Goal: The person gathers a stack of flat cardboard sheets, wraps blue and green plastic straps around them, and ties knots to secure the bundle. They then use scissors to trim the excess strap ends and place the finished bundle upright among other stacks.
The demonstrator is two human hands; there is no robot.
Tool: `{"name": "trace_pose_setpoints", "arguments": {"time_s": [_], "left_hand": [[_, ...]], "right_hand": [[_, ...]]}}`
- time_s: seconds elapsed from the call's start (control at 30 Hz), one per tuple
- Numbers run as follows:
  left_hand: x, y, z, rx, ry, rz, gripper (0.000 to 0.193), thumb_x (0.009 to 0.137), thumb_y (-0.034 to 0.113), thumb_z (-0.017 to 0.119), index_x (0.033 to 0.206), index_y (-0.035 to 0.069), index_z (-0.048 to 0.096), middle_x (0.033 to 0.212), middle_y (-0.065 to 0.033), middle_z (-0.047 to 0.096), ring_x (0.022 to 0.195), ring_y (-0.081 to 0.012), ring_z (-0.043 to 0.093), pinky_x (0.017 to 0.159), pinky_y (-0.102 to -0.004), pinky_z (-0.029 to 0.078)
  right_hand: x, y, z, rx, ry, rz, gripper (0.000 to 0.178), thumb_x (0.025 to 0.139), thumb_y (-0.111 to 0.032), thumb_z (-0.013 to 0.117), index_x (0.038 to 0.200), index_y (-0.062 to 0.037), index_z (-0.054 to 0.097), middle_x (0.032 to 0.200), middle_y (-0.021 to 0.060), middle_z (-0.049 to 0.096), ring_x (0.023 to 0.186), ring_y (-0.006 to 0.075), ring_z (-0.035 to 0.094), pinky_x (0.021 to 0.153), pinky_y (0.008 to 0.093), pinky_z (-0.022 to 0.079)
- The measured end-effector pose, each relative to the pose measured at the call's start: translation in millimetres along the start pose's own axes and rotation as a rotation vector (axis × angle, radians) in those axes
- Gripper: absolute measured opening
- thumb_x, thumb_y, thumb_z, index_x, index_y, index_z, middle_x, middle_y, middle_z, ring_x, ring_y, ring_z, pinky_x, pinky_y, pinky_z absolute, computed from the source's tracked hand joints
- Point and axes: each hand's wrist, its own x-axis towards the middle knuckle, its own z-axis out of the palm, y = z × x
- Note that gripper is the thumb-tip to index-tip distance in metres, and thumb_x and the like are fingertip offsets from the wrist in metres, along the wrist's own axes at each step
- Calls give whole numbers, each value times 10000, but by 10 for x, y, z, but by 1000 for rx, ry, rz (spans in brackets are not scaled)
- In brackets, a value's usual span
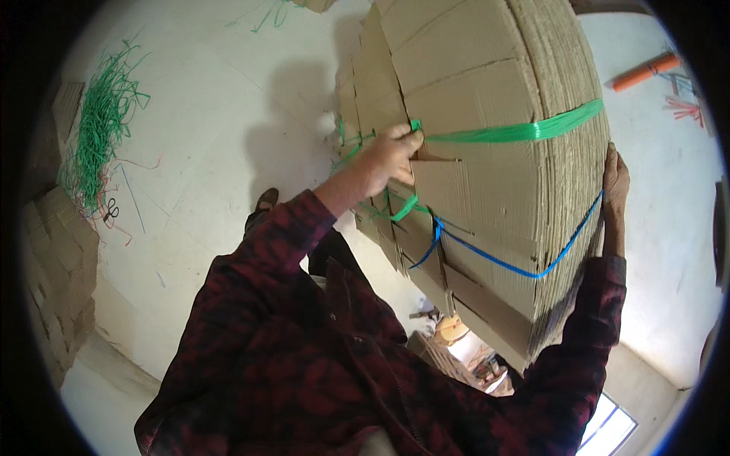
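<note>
Dark red patterned sleeves (304, 357) filled the lower part of the view, both forearms reaching up to a thick bundle of flattened cardboard sheets (487, 152). Left hand (391, 156) was closed, its fingers pinched on a green plastic strap (525, 131) where that strap crossed the broad face of the bundle. Right hand (614, 194) lay flat and spread against the far edge of the bundle, fingers pointing upward along the stacked sheet edges. Between the two hands, the green strap ran straight across the cardboard; just below it, a blue strap (502, 262) wrapped the bundle in a shallow V, with loose green and blue ends hanging beneath the left hand. Well to the left of the left hand, a tangle of green strap offcuts (99, 129) lay on the pale floor (213, 99), with scissors (111, 210) just below it and more stacked cardboard (61, 266) nearby. Beyond the right hand, an orange tube (645, 71) rested on the floor.
</note>
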Motion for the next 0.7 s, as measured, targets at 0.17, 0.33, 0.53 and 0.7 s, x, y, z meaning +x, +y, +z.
{"name": "trace_pose_setpoints", "arguments": {"time_s": [0.17,0.33,0.53,0.7], "left_hand": [[-10,161,-104,160,-36,-78,431,907,345,500,1127,-24,469,895,-102,535,670,-200,593,646,-303,508],[-151,-91,-237,211,16,135,461,820,296,615,1139,0,465,897,-70,503,790,-117,509,739,-254,436],[-579,-849,116,313,56,81,506,816,198,629,1215,23,372,872,-13,479,723,-91,493,645,-254,440],[-631,-664,-253,9,-123,-173,122,897,189,497,944,79,518,589,82,324,467,-12,285,395,-192,239]], "right_hand": [[-144,-50,-13,33,85,-29,597,886,-527,354,986,8,598,844,195,604,813,278,561,777,359,414],[-76,-49,7,55,29,-30,560,886,-497,379,1037,-4,598,895,226,608,872,294,581,798,347,420],[-4,-36,-13,88,36,-63,546,879,-505,394,999,-14,601,869,215,610,851,299,573,797,351,416],[74,39,139,132,28,-73,597,869,-548,394,998,-1,597,866,209,613,845,301,567,800,352,413]]}}
